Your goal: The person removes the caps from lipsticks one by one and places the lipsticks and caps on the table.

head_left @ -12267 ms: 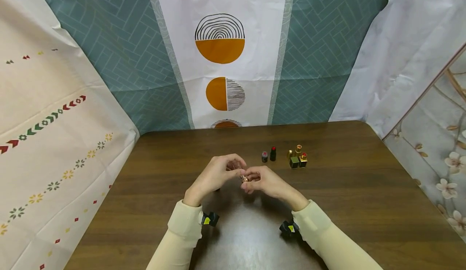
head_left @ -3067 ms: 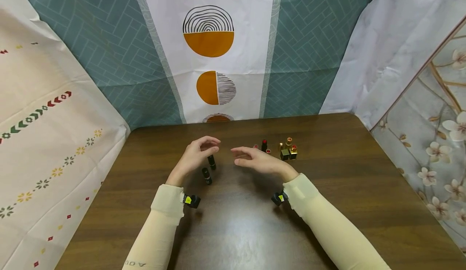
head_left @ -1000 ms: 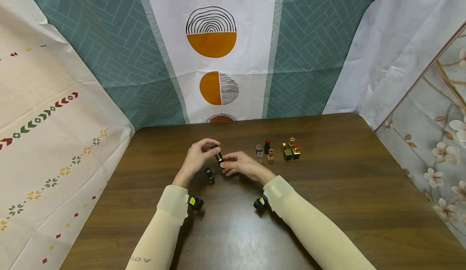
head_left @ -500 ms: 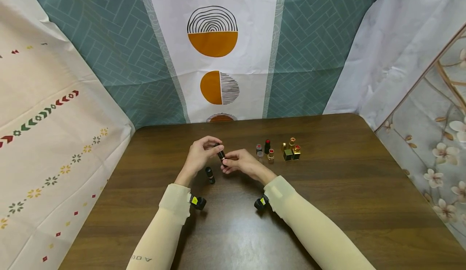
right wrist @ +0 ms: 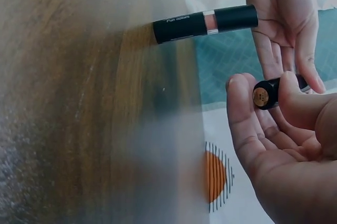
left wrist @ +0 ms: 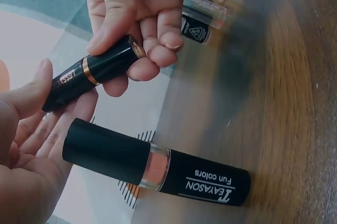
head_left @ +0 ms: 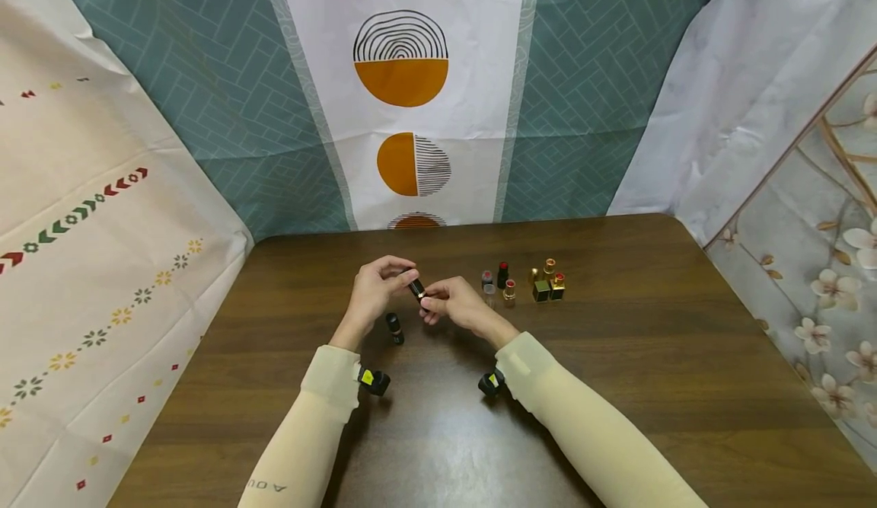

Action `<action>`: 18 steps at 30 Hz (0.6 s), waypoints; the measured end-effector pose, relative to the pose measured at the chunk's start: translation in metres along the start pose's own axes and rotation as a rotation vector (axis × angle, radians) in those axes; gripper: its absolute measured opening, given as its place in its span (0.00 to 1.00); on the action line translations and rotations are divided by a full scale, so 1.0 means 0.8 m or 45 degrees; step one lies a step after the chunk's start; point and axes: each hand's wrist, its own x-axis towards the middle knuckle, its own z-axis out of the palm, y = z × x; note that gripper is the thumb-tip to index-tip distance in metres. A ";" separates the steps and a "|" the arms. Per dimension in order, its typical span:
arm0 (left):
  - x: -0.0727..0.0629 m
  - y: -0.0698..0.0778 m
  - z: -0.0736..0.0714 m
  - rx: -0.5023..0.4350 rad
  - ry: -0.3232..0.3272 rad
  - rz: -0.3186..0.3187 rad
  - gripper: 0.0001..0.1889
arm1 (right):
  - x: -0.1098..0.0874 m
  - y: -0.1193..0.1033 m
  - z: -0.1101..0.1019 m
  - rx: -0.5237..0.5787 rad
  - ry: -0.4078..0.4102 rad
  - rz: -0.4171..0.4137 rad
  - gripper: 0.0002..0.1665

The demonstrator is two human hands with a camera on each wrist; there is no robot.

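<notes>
Between both hands is a black lipstick (left wrist: 108,60) with a gold band round its middle, tilted above the table. The left hand (head_left: 372,293) pinches its upper end, which bears lettering, between thumb and fingers. My right hand (head_left: 457,308) grips the lower end, whose gold-coloured base (right wrist: 260,97) faces the right wrist camera. The two halves meet at the gold band, with no lipstick bullet showing. Just in front of the left hand, a second black lipstick (head_left: 394,328) stands upright on the table; a clear band with pinkish colour shows round its middle in the left wrist view.
To the right of the hands stand several uncapped lipsticks and caps: a black lipstick with a red tip (head_left: 503,274), a gold lipstick (head_left: 509,292), a clear cap (head_left: 489,293) and a gold-and-black group (head_left: 550,287). A patterned cloth (head_left: 438,112) hangs behind the wooden table (head_left: 617,386).
The small shiny gold item handled earlier has left the hands; a gold lipstick and clear cap now stand at right. Apart 3.1 s ago, both hands since took the black lipstick, tilting it slightly.
</notes>
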 end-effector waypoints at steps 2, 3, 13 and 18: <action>0.000 0.001 0.001 -0.019 0.006 -0.001 0.14 | 0.000 0.000 0.000 -0.005 0.011 -0.012 0.16; 0.001 0.002 0.001 -0.019 0.009 0.001 0.14 | -0.001 0.000 0.000 -0.006 0.018 -0.017 0.16; -0.001 0.007 0.007 0.000 0.112 0.025 0.14 | -0.002 -0.003 0.001 -0.061 0.053 -0.090 0.14; -0.001 0.010 0.008 -0.007 0.124 0.017 0.13 | -0.002 -0.012 0.001 -0.182 0.089 -0.056 0.14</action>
